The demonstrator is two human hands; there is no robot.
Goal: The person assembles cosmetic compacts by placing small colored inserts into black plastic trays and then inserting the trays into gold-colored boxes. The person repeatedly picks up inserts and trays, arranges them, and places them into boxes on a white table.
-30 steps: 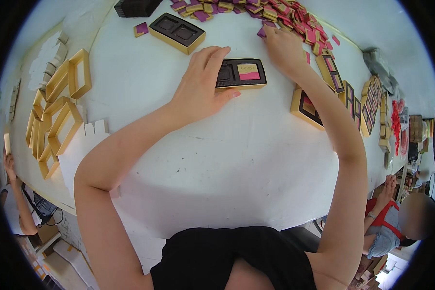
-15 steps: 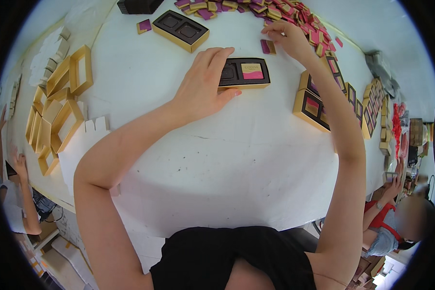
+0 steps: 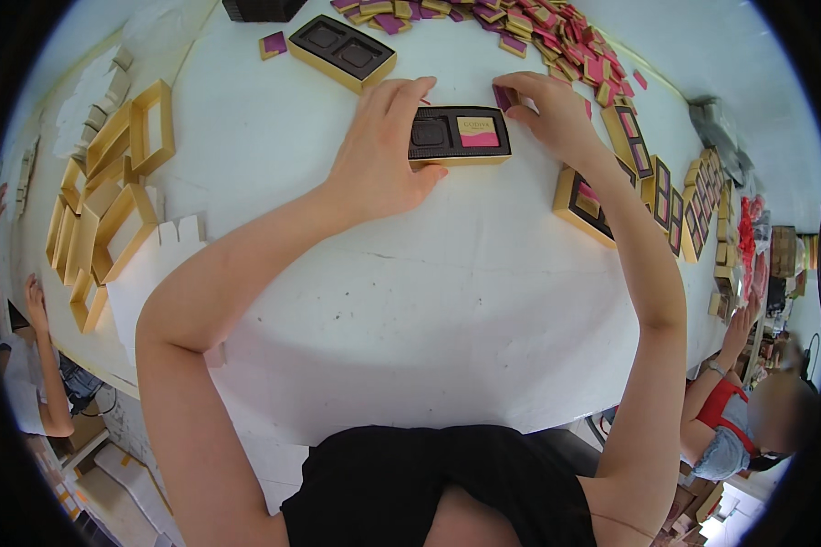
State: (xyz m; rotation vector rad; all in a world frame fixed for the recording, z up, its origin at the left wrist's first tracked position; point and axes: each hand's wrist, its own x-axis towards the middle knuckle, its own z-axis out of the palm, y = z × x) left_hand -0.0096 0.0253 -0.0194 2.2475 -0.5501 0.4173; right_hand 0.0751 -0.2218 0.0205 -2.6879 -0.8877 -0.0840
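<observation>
Head view: from where I sit, the white worktop (image 3: 383, 346) spreads widest, with gold frames (image 3: 80, 242) grouped at its left and filled boxes (image 3: 622, 141) standing at its right. A heap of pink and purple squares (image 3: 561, 46) lies along the far edge. Nearer the middle sits a gold box with a dark insert (image 3: 342, 55), both its wells bare; just this side of it is the box being worked on (image 3: 449, 135), a pink-and-gold square (image 3: 478, 132) in its right well and nothing in its left.

My worries, biggest first. The right forearm (image 3: 646, 246) passes over some of the filled boxes, so a low sweep could knock them askew. The worked box could skid or turn if its one-sided hold slackened. A purple square (image 3: 501, 97) brought in at a slant could snag on the rim, and the fingers over the left end could block that well.

As for the hands, the left hand (image 3: 379, 155) is partly spread and grasps the box's left end, fingers at the far side, thumb at the near side. The right hand (image 3: 552, 109) is nearly closed, its fingertips seemingly pinching the purple square just beyond the box's far right corner.
</observation>
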